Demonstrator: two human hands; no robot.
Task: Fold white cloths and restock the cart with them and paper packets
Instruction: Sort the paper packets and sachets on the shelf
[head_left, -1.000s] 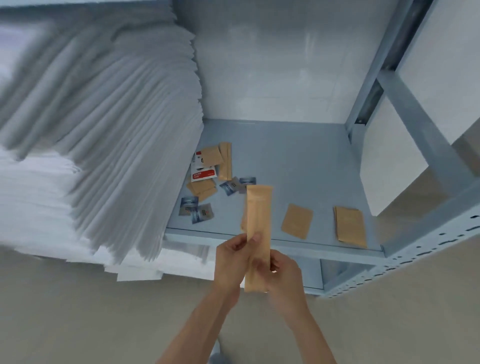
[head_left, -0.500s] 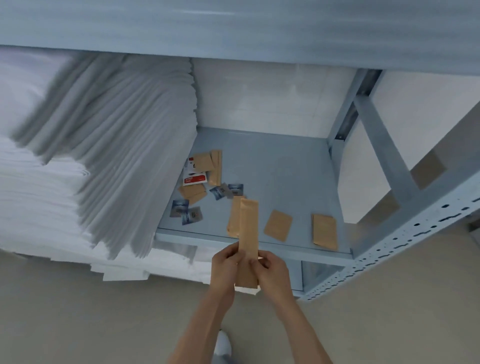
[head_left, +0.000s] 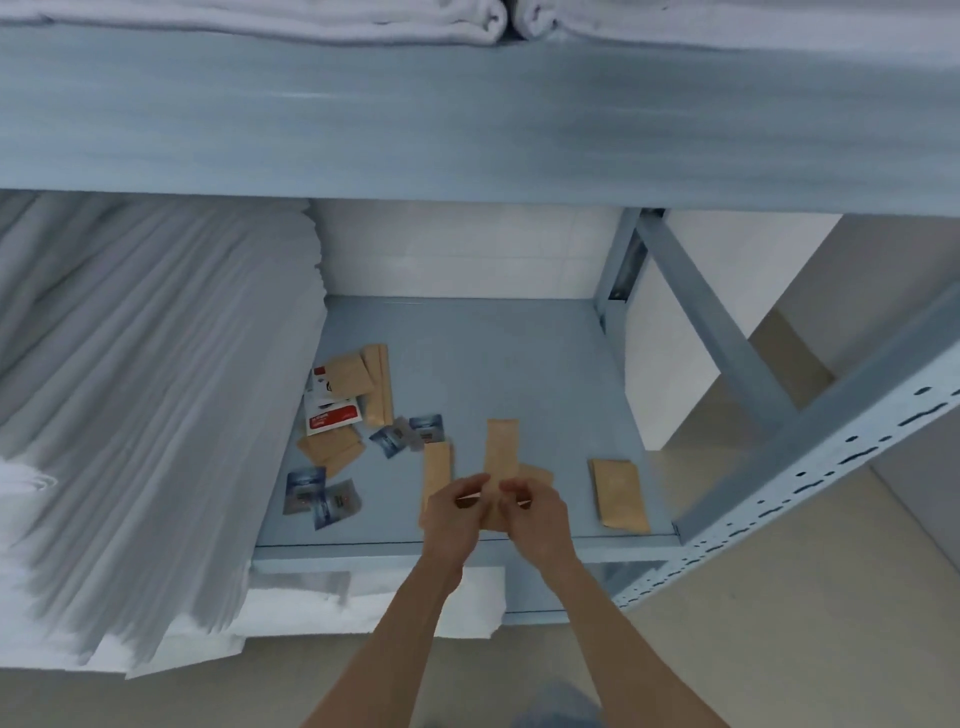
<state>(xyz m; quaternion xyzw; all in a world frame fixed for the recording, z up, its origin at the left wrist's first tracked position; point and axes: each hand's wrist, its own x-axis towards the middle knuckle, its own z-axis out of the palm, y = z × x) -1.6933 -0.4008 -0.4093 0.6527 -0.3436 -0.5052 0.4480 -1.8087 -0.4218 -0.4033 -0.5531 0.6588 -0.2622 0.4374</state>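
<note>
A long brown paper packet (head_left: 501, 449) stands upright over the front of the blue-grey cart shelf (head_left: 519, 374). My left hand (head_left: 452, 512) and my right hand (head_left: 535, 512) pinch its lower end from either side. More brown packets lie on the shelf: one (head_left: 435, 467) just left of my hands, one (head_left: 618, 493) to the right, several (head_left: 358, 384) further back left. A tall stack of folded white cloths (head_left: 145, 395) fills the shelf's left side.
Small blue-grey sachets (head_left: 317, 496) and a red-and-white sachet (head_left: 332, 415) lie among the packets. An upper shelf (head_left: 467, 119) overhangs, with rolled white towels (head_left: 467, 21) on top. A perforated upright post (head_left: 810, 478) stands at the right. More white cloth (head_left: 363, 603) lies on a lower shelf.
The view has tilted up, so the upper shelf now shows. Both hands have carried the long packet forward over the shelf's front edge.
</note>
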